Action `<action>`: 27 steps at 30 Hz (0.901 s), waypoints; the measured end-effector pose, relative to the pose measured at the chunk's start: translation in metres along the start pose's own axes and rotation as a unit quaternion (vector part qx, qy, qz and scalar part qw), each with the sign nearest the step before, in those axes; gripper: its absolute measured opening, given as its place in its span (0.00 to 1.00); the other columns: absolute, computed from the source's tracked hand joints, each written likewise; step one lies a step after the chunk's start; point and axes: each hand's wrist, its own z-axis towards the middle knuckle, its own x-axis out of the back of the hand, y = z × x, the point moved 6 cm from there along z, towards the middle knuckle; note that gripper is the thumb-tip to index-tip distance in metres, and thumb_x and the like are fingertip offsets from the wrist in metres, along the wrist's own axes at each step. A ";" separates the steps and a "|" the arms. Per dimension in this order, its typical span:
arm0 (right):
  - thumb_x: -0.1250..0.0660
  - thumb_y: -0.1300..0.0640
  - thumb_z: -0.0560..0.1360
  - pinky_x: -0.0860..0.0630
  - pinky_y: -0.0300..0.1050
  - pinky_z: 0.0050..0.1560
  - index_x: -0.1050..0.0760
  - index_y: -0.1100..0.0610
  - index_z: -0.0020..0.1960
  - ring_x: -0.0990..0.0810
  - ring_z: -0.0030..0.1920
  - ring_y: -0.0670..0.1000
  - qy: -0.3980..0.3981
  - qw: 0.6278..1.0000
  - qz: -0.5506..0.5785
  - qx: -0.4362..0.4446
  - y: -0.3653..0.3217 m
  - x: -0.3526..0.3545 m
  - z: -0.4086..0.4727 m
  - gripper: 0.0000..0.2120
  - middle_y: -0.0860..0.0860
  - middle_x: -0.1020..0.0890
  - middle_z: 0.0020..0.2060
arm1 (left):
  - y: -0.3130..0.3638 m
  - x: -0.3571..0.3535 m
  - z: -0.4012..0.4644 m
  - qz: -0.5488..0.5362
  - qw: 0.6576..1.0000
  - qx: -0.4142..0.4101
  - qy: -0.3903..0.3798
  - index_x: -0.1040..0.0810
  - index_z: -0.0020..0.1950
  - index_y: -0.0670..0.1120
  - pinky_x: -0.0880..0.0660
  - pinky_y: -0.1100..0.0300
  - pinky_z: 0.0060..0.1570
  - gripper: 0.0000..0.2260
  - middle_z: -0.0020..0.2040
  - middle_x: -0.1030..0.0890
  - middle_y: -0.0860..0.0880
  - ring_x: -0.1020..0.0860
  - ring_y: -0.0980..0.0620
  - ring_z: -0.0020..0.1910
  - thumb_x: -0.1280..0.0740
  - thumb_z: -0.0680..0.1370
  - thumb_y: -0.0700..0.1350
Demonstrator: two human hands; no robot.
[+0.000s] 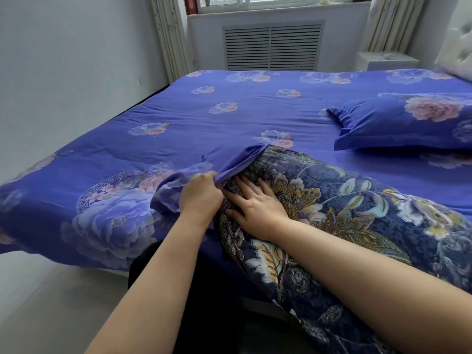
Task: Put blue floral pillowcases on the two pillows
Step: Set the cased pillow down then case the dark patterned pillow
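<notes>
At frame centre, the pillowcase hem (pixel 229 166) was pinched by the left hand (pixel 200 196); the right hand (pixel 255 203), fingers spread, pressed the dark floral pillow (pixel 344 208). Second casing judged begun; the mouth needs drawing over the pillow.

A cased pillow (pixel 419 121) lies on the bed (pixel 229 118), right of centre.

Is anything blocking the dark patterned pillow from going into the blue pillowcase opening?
Nothing visible does. The left hand holds the blue floral pillowcase open at its edge, and the right hand presses flat on the dark navy patterned pillow at the mouth.
</notes>
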 end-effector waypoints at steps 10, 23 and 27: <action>0.53 0.43 0.80 0.66 0.57 0.72 0.53 0.50 0.78 0.57 0.77 0.52 -0.045 0.998 -0.014 -0.036 0.014 -0.010 0.007 0.29 0.51 0.51 0.77 | 0.024 -0.036 -0.027 -0.475 0.853 0.172 -0.132 0.31 0.37 0.42 0.39 0.63 0.24 0.09 0.26 0.32 0.44 0.35 0.51 0.22 0.43 0.76 0.41; 0.54 0.40 0.80 0.66 0.55 0.72 0.49 0.46 0.77 0.56 0.77 0.49 -0.052 0.998 -0.017 -0.042 0.010 -0.013 0.010 0.27 0.49 0.51 0.77 | -0.014 -0.023 -0.013 -0.360 0.920 0.155 -0.019 0.28 0.40 0.44 0.27 0.51 0.35 0.08 0.34 0.24 0.41 0.24 0.41 0.38 0.44 0.75 0.35; 0.53 0.44 0.80 0.63 0.54 0.73 0.49 0.48 0.77 0.52 0.76 0.51 -0.053 0.996 -0.014 -0.070 0.024 -0.012 0.013 0.26 0.50 0.48 0.77 | 0.005 -0.039 -0.037 -0.503 0.811 0.231 -0.190 0.29 0.39 0.45 0.29 0.59 0.30 0.11 0.33 0.27 0.48 0.29 0.50 0.31 0.42 0.81 0.42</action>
